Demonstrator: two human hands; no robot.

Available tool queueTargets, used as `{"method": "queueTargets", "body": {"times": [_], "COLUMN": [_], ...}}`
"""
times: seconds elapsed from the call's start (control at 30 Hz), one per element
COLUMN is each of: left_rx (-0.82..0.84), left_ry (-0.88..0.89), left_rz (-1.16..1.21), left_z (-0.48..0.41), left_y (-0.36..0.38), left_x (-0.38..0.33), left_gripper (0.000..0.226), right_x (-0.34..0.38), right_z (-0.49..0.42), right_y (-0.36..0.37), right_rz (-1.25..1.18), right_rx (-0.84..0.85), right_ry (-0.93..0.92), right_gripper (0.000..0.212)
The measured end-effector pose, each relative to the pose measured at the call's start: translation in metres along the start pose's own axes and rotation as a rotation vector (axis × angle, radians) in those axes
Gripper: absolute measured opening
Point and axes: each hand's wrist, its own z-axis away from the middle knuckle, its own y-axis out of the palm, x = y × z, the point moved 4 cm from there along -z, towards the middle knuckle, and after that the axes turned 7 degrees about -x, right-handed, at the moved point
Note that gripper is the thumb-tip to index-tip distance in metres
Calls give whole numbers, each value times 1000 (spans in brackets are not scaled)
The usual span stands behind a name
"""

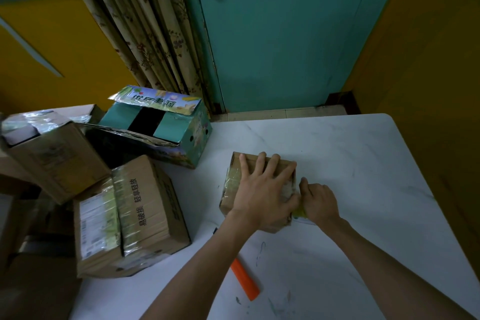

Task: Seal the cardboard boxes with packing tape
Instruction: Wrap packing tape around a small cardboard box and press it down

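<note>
A small cardboard box (230,201) sits mid-table (363,161). The left hand (262,189) presses flat on its top, fingers spread wide. The right hand (320,201), fingers curled, grips yellowish tape (299,212) at the box's right side. An orange cutter (245,279) lies nearer the front edge; bigger boxes (145,210) crowd the left edge.

Printed in dark characters on the top of the taped brown cardboard box (153,202), left of worktop: "易破损 轻拿轻放". On the raised flap of the teal printed carton (174,123): green Chinese lettering, first character "优", remainder unclear. White shipping label (92,226): print too small to read.
</note>
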Motion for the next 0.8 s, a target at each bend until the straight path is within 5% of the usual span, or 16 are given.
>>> {"method": "queueTargets", "body": {"times": [0.23, 0.43, 0.5, 0.6, 0.7, 0.8], "left_rx": [15, 34, 36, 37, 27, 28], "left_ry": [26, 43, 37, 36, 35, 32], "left_rz": [-11, -19, -16, -15, -6, 5], "left_z": [0, 0, 0, 0, -1, -1], "left_y": [0, 3, 3, 0, -1, 1], "left_x": [3, 0, 0, 3, 5, 6], "left_gripper": [70, 74, 73, 74, 71, 69], "right_x": [5, -20, -21, 4, -6, -17], "right_z": [1, 11, 7, 9, 18, 51], "right_y": [-14, 3, 11, -5, -3, -23], "right_rz": [126, -117, -203, -223, -561, -659], "right_rx": [-4, -12, -26, -85, -155, -525], "right_ry": [-34, 227, 254, 319, 589, 707], "right_gripper": [98, 106, 89, 24, 54, 32]}}
